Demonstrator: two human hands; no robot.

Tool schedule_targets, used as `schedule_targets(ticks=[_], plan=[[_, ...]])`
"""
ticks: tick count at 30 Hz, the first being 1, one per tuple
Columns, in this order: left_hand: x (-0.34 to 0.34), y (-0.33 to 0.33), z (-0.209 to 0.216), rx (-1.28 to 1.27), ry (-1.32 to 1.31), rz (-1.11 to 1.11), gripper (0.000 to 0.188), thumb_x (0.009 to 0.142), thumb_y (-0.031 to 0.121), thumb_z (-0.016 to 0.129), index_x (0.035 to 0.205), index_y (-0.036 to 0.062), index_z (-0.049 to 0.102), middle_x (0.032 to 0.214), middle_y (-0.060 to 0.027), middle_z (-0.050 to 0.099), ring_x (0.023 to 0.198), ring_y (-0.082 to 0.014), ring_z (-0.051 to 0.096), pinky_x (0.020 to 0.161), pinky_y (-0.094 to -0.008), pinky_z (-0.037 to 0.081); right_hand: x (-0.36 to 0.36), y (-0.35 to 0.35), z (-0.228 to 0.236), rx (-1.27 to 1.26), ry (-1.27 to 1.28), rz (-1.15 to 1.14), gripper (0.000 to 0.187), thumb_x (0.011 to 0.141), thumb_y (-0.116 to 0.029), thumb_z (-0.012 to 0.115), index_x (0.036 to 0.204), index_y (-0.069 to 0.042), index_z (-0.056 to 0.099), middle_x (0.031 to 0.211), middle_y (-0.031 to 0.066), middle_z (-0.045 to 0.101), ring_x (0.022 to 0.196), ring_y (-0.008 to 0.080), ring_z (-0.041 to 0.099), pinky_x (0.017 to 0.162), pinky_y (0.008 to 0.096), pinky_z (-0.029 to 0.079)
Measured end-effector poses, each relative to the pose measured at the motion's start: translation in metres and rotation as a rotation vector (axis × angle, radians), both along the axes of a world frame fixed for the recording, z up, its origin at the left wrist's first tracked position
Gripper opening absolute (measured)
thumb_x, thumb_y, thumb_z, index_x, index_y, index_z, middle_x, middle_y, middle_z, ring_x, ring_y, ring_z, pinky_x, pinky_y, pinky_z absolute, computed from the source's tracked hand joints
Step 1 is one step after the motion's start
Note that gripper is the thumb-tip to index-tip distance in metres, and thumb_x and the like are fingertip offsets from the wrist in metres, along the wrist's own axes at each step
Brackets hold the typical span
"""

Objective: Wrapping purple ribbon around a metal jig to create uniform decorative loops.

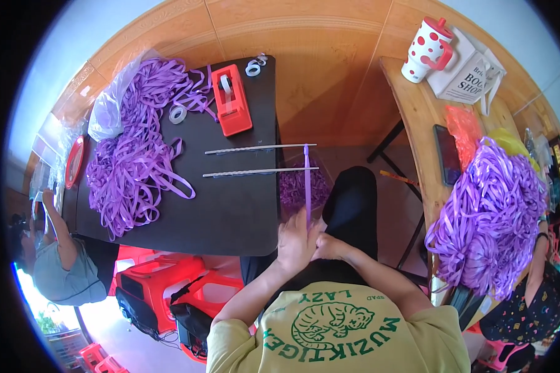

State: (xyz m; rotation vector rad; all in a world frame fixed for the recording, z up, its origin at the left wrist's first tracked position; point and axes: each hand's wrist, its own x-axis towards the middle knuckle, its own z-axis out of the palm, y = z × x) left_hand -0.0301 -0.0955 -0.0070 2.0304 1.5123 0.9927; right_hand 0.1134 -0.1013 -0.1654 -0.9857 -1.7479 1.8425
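A purple ribbon (pixel 308 193) runs taut from the far rod (pixel 261 148), past the near rod (pixel 261 171), down to my hands above my lap. Both thin metal rods lie parallel on the dark table and jut past its right edge. My left hand (pixel 295 241) is closed on the ribbon's lower end. Pressed close against it, my right hand (pixel 328 247) is closed too; its fingertips are partly hidden, so what they hold does not show.
Tangled purple ribbon (pixel 137 174), a red tape dispenser (pixel 233 102) and tape rolls (pixel 177 114) lie on the dark table (pixel 230 217). Below the rods sits a clear container of purple ribbon (pixel 302 189). Another ribbon heap (pixel 488 224) covers the right table. Other people sit at both sides.
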Motion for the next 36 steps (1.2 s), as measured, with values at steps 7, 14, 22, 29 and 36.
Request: schedule_targets(ticks=[7,14,22,29,36], plan=[[0.012,0.03,0.002,0.016,-0.346,0.131,0.035,0.091,0.015,0.054,0.12,-0.0049,0.05,0.1,-0.0144,0.059,0.083,-0.0228,0.059,0.071,-0.0314,0.046,-0.008,-0.009,0.068,-0.288,0.004,0.149,0.023,0.071,-0.02,0.077,0.078,0.0,0.069,0.07,0.0021,0.065,0.066,0.0077,0.053,0.063,0.027,0.044],[0.021,0.06,0.006,-0.406,-1.082,0.189,0.025,0.095,0.015,0.051,0.113,0.0005,0.06,0.09,-0.0047,0.064,0.073,-0.009,0.058,0.066,-0.0212,0.044,0.004,-0.002,0.08,-0.205,-0.1,0.188,0.027,0.072,-0.022,0.077,0.079,0.002,0.067,0.071,0.0033,0.063,0.068,0.0093,0.052,0.066,0.0277,0.043],[0.021,0.057,0.02,-0.425,-1.187,0.178,0.021,0.095,0.014,0.05,0.106,-0.0012,0.061,0.082,-0.005,0.063,0.061,-0.0087,0.056,0.056,-0.0206,0.042,-0.001,0.003,0.097,-0.106,-0.202,0.154,0.028,0.073,-0.025,0.075,0.081,0.001,0.067,0.077,0.0082,0.067,0.072,0.0137,0.06,0.07,0.0289,0.046],[0.026,0.049,0.047,-0.455,-1.385,0.149,0.018,0.096,0.011,0.048,0.102,-0.0019,0.06,0.068,-0.0011,0.053,0.045,-0.0046,0.039,0.04,-0.0174,0.028,0.018,0.007,0.066,-0.079,0.029,-0.081,0.019,0.081,-0.014,0.067,0.09,0.003,0.067,0.083,0.0068,0.068,0.075,0.0143,0.064,0.069,0.0259,0.049],[0.024,0.039,0.068,-0.473,-1.489,0.139,0.017,0.095,0.011,0.05,0.102,-0.0015,0.059,0.067,-0.0003,0.052,0.045,-0.0044,0.038,0.04,-0.0172,0.028,0.052,0.065,0.109,0.154,0.138,-0.841,0.016,0.084,-0.002,0.058,0.098,0.002,0.065,0.089,0.0044,0.065,0.079,0.0087,0.058,0.073,0.0219,0.046]])
